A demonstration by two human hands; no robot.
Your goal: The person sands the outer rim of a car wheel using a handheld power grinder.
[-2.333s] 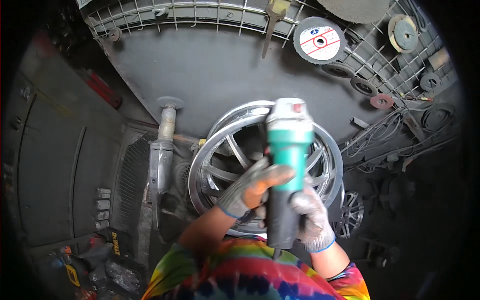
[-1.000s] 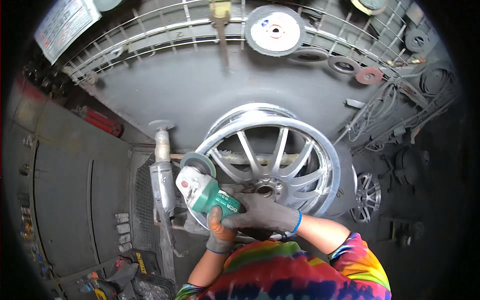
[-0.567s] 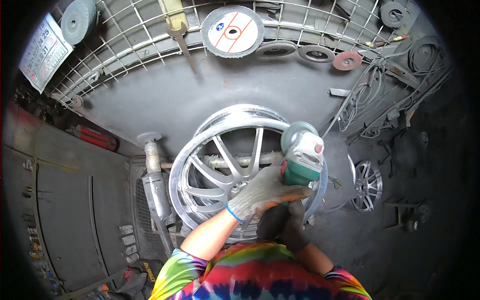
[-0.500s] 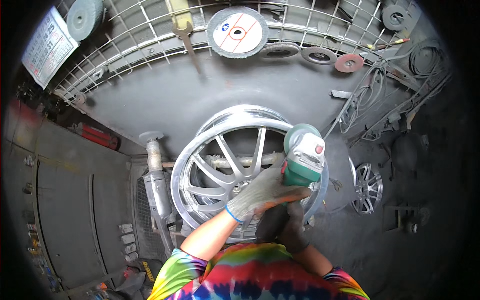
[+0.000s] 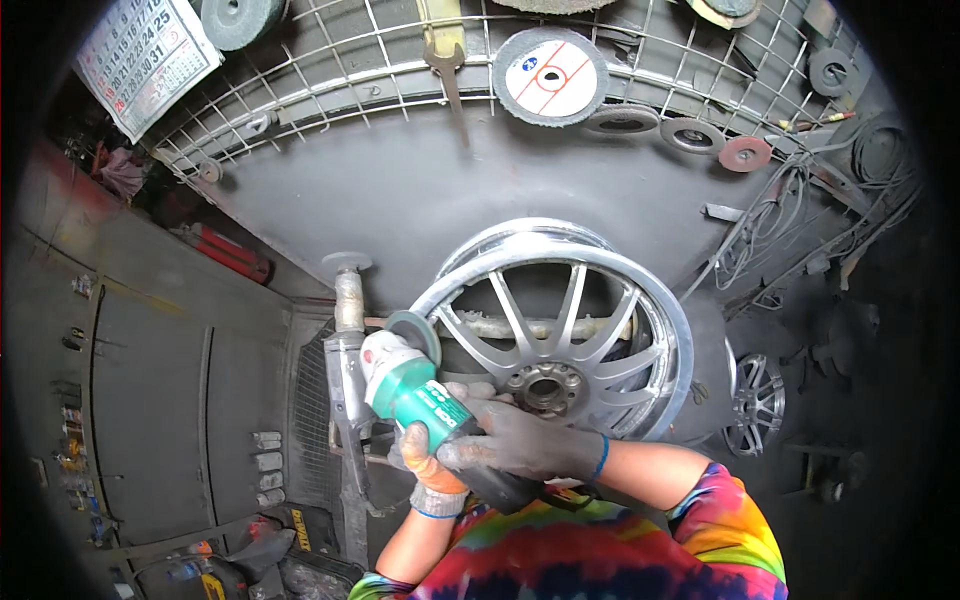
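Observation:
A green and white angle grinder [image 5: 395, 385] with a black rear body is held in both gloved hands, its flat disc [image 5: 412, 335] at the left edge of a silver multi-spoke alloy wheel [image 5: 572, 352]. Whether the disc touches the rim I cannot tell. My left hand [image 5: 436, 470], in a glove with an orange palm and grey cuff, grips the grinder from the left and below. My right hand [image 5: 530, 445], in a dirty grey glove with a blue cuff edge, wraps over the black body from the right. The wheel leans upright before me, its hub hole facing me.
Left of the wheel stands a grey metal post [image 5: 347, 375] topped by a round plate. A wire grid [image 5: 330, 105] behind carries grinding discs [image 5: 550, 80] and a wrench [image 5: 452, 85]. Cables [image 5: 750, 215] hang at right, above another alloy wheel [image 5: 757, 405].
The grinder has swung from the wheel's right rim to its left rim, both hands travelling with it. The view has shifted, so the wheel appears farther right.

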